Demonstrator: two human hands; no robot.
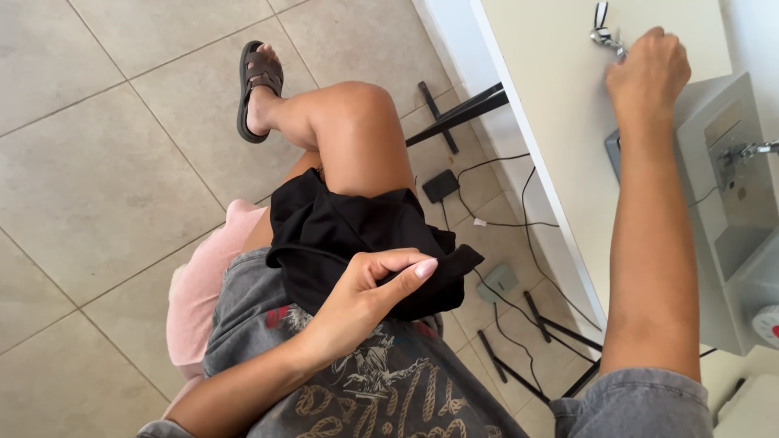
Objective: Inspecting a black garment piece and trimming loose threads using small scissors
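Your left hand [365, 292]: fingers pinched on black cloth [349, 235] in lap | your right hand [647, 73]: fingers curled around small metal tool [604, 32] on white table [552, 97].

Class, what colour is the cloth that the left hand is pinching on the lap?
Black, plain; the cloth shows best in the head view.
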